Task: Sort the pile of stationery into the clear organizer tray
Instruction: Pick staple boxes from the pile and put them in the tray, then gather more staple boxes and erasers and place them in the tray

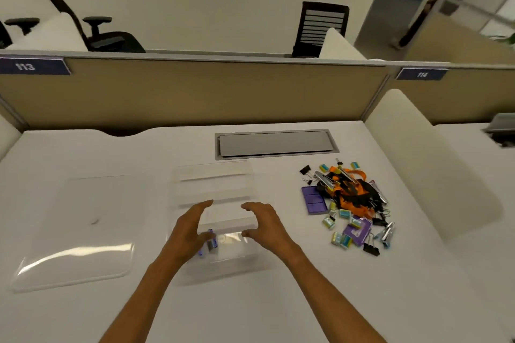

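A clear organizer tray [214, 184] with long compartments lies on the white desk, in the middle. My left hand [189, 231] and my right hand [264, 224] hover over its near end, fingers spread and relaxed, holding nothing. A small purple and dark item [211, 242] lies in the tray's nearest compartment, beside my left thumb. The pile of stationery [348, 203] sits to the right: black binder clips, orange and black lanyards, purple boxes, small yellow and blue packets, metal clips.
A clear plastic lid [78, 231] lies flat at the left of the desk [306, 301]. A grey cable hatch [276, 143] is set into the desk behind the tray. A beige partition [195, 92] backs the desk and a white side divider [429, 164] bounds its right.
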Demonstrator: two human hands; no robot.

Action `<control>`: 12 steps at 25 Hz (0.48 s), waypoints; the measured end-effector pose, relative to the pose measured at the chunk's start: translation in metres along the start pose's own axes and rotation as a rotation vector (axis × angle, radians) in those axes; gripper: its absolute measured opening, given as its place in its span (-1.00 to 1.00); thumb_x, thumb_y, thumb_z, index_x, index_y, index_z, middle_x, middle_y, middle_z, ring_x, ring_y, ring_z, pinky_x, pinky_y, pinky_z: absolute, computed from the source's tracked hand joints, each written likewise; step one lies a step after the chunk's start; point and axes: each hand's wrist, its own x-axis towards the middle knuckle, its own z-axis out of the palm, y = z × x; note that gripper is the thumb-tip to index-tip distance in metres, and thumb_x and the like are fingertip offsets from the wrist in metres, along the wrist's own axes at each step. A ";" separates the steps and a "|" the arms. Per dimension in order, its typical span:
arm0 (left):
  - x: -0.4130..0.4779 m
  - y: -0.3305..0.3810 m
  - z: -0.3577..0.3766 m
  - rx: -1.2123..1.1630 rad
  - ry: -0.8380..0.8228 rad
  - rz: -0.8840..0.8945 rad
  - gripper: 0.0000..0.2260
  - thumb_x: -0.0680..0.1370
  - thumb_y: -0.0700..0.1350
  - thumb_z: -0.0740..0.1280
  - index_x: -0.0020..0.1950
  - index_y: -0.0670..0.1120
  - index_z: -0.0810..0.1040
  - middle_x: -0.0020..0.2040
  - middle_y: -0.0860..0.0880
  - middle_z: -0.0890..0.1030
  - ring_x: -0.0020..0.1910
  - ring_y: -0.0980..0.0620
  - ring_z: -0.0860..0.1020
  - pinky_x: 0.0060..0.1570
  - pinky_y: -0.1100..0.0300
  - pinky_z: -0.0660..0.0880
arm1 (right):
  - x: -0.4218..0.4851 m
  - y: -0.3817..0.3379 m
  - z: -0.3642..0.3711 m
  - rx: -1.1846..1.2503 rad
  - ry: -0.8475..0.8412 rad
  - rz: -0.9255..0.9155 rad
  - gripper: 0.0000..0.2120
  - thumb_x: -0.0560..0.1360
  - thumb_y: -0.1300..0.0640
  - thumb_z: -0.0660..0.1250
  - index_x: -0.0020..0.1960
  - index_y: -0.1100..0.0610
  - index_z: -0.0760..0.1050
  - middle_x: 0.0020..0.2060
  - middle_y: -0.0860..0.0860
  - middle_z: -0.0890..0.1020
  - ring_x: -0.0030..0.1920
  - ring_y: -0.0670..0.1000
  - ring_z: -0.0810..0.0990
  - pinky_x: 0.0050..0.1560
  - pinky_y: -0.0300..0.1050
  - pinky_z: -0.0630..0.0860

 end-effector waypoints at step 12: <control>0.064 0.134 0.138 0.088 -0.228 0.245 -0.42 0.42 -0.16 0.51 0.40 -0.04 0.39 0.38 -0.02 0.46 0.32 -0.05 0.46 0.30 0.10 0.42 | -0.046 0.146 -0.099 0.109 0.162 0.246 -0.42 0.41 0.12 0.52 0.37 0.01 0.41 0.31 0.00 0.50 0.29 0.01 0.44 0.29 -0.13 0.41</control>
